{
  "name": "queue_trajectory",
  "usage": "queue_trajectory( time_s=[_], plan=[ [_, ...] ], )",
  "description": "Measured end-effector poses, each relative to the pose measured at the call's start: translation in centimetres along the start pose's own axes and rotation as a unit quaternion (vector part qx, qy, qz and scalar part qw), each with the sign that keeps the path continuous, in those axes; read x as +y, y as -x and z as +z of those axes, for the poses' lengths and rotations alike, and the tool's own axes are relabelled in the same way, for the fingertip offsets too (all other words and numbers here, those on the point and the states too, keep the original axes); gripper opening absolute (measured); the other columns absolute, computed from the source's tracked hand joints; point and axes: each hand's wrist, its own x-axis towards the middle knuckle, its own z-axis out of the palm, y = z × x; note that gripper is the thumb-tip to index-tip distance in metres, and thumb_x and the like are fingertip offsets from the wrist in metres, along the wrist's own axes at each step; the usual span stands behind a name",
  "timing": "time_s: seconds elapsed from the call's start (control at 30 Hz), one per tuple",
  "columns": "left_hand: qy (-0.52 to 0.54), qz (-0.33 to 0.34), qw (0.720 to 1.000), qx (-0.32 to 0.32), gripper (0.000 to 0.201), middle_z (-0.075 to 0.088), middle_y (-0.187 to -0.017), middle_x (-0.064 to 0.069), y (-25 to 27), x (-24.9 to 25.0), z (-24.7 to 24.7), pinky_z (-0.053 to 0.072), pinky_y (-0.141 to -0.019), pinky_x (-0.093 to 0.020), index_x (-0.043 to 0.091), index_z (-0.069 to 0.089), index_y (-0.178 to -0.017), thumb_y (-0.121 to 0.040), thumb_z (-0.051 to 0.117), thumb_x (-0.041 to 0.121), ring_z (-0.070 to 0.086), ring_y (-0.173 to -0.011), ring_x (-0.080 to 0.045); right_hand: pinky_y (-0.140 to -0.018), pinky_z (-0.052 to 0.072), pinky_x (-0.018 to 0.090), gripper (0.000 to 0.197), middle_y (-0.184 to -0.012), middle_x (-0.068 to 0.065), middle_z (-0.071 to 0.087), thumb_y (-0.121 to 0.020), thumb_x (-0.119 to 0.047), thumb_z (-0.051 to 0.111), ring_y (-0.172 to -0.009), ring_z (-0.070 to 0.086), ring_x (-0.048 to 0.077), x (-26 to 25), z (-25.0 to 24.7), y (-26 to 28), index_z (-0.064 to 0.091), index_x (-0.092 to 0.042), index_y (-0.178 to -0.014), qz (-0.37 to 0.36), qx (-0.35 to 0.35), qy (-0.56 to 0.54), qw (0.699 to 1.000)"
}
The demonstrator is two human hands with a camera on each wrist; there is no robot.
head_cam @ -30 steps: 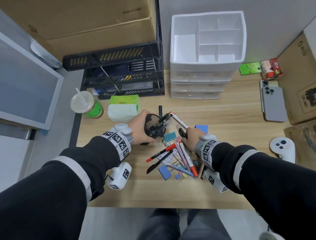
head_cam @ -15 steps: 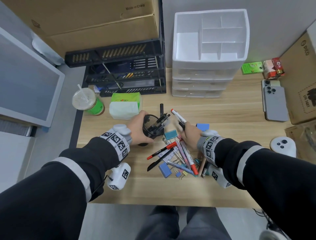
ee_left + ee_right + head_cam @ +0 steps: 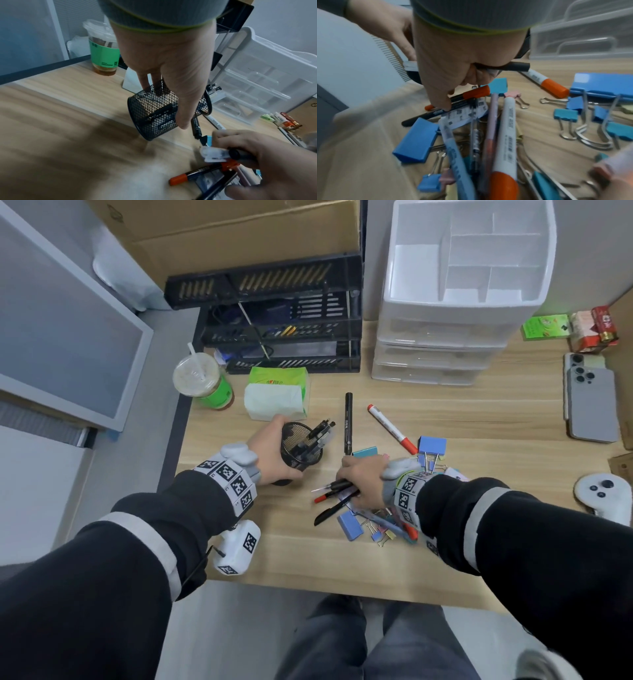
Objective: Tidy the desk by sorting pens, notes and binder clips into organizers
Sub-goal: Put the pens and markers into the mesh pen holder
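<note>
Left hand (image 3: 270, 453) wraps around mesh cup (image 3: 301, 448), tips it toward pile so pens slide in easy. Right hand (image 3: 364, 481) curls around black pen (image 3: 337, 486), picking from heap. More pens, clips (image 3: 349, 525), notes lie on surface (image 3: 479, 422), unsorted.

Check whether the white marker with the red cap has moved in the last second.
Yes. The white marker with the red cap, earlier raised in the right hand near the mesh pen cup, now lies flat on the desk, further toward the white drawer unit.
</note>
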Motion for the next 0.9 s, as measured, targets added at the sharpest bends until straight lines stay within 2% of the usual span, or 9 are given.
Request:
queue_trajectory(
  time_s=[0.1,0.23,0.33,0.5,0.63,0.73,0.8,0.83,0.9],
  plan=[
    [-0.003,-0.003,1.0,-0.003,0.104,0.06,-0.118,-0.001,0.6,-0.8,0.3,0.049,-0.091,-0.034,0.013,0.041,-0.135,-0.051,0.097,0.035,0.059,-0.105,-0.019,-0.067,0.056,0.036,0.031,-0.103,-0.009,0.052,-0.076,-0.024,0.072,-0.075,0.061,0.02,-1.1,0.7,-1.1,0.06,-0.03,-0.105,-0.018,-0.021,0.019,0.999],
    [-0.004,-0.007,1.0,-0.003,0.103,0.062,-0.119,-0.001,1.0,-1.4,0.4,0.051,-0.093,-0.039,0.015,0.043,-0.134,-0.048,0.096,0.037,0.061,-0.107,-0.021,-0.068,0.059,0.038,0.019,-0.092,-0.007,0.06,-0.083,-0.018,0.064,-0.073,0.063,0.021,-1.5,0.8,-1.5,0.061,-0.029,-0.098,-0.017,-0.011,0.024,1.0],
    [-0.002,-0.007,1.0,-0.003,0.103,0.061,-0.12,-0.001,1.0,-1.3,0.4,0.05,-0.094,-0.039,0.015,0.043,-0.134,-0.048,0.096,0.036,0.06,-0.109,-0.021,-0.071,0.058,0.038,0.012,-0.09,-0.006,0.062,-0.086,-0.026,0.057,-0.078,0.065,0.023,-1.4,0.0,-1.0,0.064,-0.027,-0.097,-0.022,-0.029,0.03,0.999],
    [-0.018,-0.014,1.0,-0.014,0.105,0.059,-0.12,-0.002,0.4,-0.1,0.0,0.048,-0.088,-0.032,0.012,0.04,-0.136,-0.051,0.097,0.037,0.058,-0.107,-0.021,-0.064,0.055,0.032,0.009,-0.069,-0.006,0.059,-0.081,-0.03,0.052,-0.068,0.062,0.021,0.9,-1.8,1.1,0.058,-0.026,-0.086,0.011,0.023,0.007,1.0],
    [-0.014,-0.011,1.0,-0.013,0.103,0.06,-0.116,-0.002,-0.3,1.3,-0.6,0.049,-0.086,-0.032,0.013,0.039,-0.134,-0.052,0.097,0.035,0.059,-0.101,-0.02,-0.064,0.05,0.027,0.005,-0.068,-0.009,0.056,-0.088,-0.03,0.052,-0.07,0.06,0.018,2.9,-4.1,3.3,0.056,-0.032,-0.09,0.017,0.049,-0.025,0.998],
    [-0.029,0.006,0.999,-0.021,0.1,0.059,-0.115,-0.002,-0.9,2.8,-1.0,0.051,-0.085,-0.032,0.013,0.039,-0.131,-0.052,0.097,0.034,0.06,-0.1,-0.02,-0.065,0.051,0.031,0.007,-0.075,-0.005,0.061,-0.093,-0.027,0.053,-0.073,0.061,0.02,3.9,-5.1,4.3,0.06,-0.024,-0.092,0.033,0.084,-0.075,0.993],
    [-0.044,0.016,0.998,-0.031,0.1,0.058,-0.113,-0.001,-1.4,4.0,-1.1,0.051,-0.085,-0.033,0.014,0.039,-0.13,-0.051,0.097,0.036,0.06,-0.1,-0.02,-0.059,0.048,0.03,0.015,-0.076,0.001,0.065,-0.096,-0.018,0.051,-0.067,0.061,0.021,4.5,-5.8,4.6,0.058,-0.023,-0.084,0.071,0.116,-0.22,0.966],
    [-0.052,0.018,0.998,-0.037,0.101,0.057,-0.113,0.0,-1.6,4.4,-1.2,0.052,-0.086,-0.033,0.014,0.039,-0.13,-0.051,0.097,0.037,0.059,-0.101,-0.02,-0.056,0.048,0.028,0.02,-0.072,0.001,0.065,-0.098,-0.015,0.049,-0.064,0.06,0.021,4.7,-6.2,4.6,0.057,-0.023,-0.082,0.094,0.118,-0.322,0.935],
    [-0.06,0.017,0.997,-0.047,0.102,0.055,-0.112,0.0,-2.2,5.2,-1.4,0.052,-0.087,-0.035,0.013,0.039,-0.131,-0.051,0.098,0.037,0.058,-0.102,-0.02,-0.06,0.05,0.032,0.018,-0.064,0.001,0.062,-0.099,-0.011,0.048,-0.061,0.058,0.023,4.6,-7.6,4.4,0.058,-0.017,-0.086,0.114,0.126,-0.522,0.836]
  ],
)
